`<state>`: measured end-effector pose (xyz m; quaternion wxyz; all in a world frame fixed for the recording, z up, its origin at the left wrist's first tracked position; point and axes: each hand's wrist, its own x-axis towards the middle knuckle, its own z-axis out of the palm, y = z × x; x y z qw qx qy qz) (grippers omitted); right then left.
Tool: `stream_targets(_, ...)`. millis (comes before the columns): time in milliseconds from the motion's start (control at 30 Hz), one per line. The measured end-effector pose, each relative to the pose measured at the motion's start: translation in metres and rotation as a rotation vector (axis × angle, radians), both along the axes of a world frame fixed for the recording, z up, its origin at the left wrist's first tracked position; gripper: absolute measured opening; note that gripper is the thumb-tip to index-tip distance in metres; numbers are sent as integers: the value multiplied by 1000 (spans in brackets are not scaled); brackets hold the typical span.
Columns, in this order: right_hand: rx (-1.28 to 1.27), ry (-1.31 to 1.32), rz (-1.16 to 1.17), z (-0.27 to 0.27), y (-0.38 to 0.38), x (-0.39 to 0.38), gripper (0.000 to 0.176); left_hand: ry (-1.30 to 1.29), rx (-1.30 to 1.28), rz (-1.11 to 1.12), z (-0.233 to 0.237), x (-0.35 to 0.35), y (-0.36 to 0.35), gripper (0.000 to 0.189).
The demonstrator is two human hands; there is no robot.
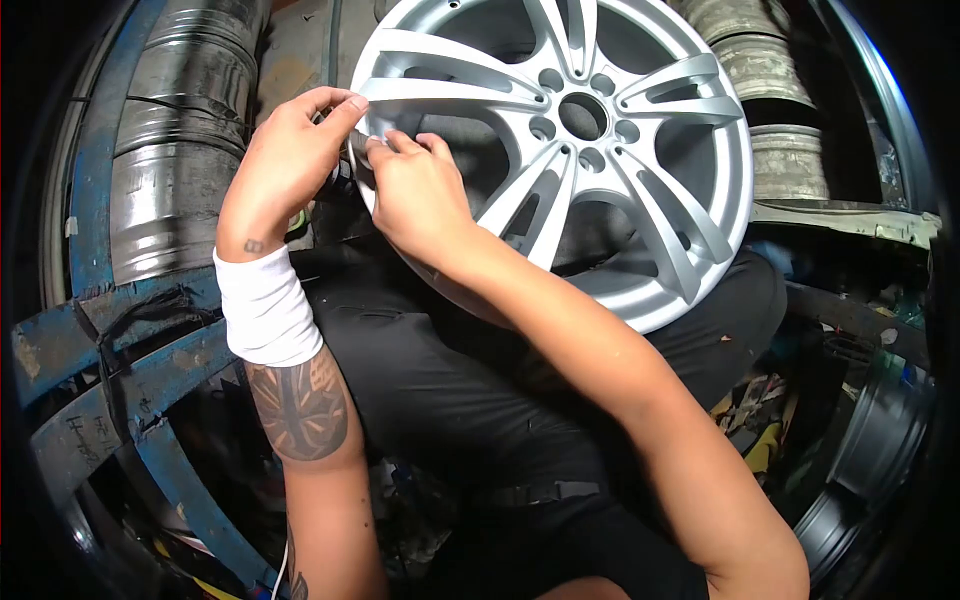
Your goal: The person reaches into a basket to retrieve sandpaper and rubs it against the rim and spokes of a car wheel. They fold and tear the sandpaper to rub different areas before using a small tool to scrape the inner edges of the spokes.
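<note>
A silver alloy wheel rim (700,180) with paired spokes leans across my lap, its face toward me. At its left edge, my left hand (290,160) has thumb and forefinger pinched together by the end of a spoke. Just below, my right hand (425,190) presses against the same edge with its fingers curled. A thin greyish piece shows between the two hands, too small and covered to name. What exactly sits in either set of fingertips is hidden.
Stacked bare metal rims (180,130) stand at the left, with another stack (770,90) at the upper right. Blue metal frame bars (130,310) run along the left side. A dark rim (880,430) lies at the lower right among clutter.
</note>
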<state>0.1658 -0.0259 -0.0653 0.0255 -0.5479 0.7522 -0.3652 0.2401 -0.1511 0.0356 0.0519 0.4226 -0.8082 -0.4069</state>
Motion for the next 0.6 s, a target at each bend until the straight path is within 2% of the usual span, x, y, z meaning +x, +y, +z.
stream_targets(33,92,-38,42,2,6,-2,46,20,8,9,-2,1,-2,42)
stream_targets(133,187,34,247,23,87,7,45,-1,54,-5,-8,10,-12,42)
stream_targets(167,112,153,228,25,94,10,39,-5,79,5,-10,8,-11,40)
stream_targets(267,220,24,219,27,66,8,34,-37,180,-51,-4,-7,-2,31)
stream_targets(300,47,8,120,7,38,8,28,-37,177,-43,-4,-15,1,31)
stream_targets(333,27,-6,73,-1,14,1,35,-17,164,-62,-8,-19,0,31)
stream_targets(400,-49,-100,-52,1,-3,2,32,26,134,-84,-11,-24,-7,32)
stream_targets(433,109,-125,68,-2,9,3,34,26,147,-83,-14,-24,-10,32)
stream_targets(500,421,-159,315,31,59,-13,36,-3,202,-78,-13,-24,-15,34)
stream_targets(533,407,-125,398,20,82,-19,34,-20,206,-100,-17,-24,-22,37)
stream_targets(567,218,-160,428,23,109,-31,39,-65,224,-135,-18,-24,-24,38)
stream_targets(600,156,-70,382,45,128,-47,43,-113,241,-167,-20,-23,-26,40)
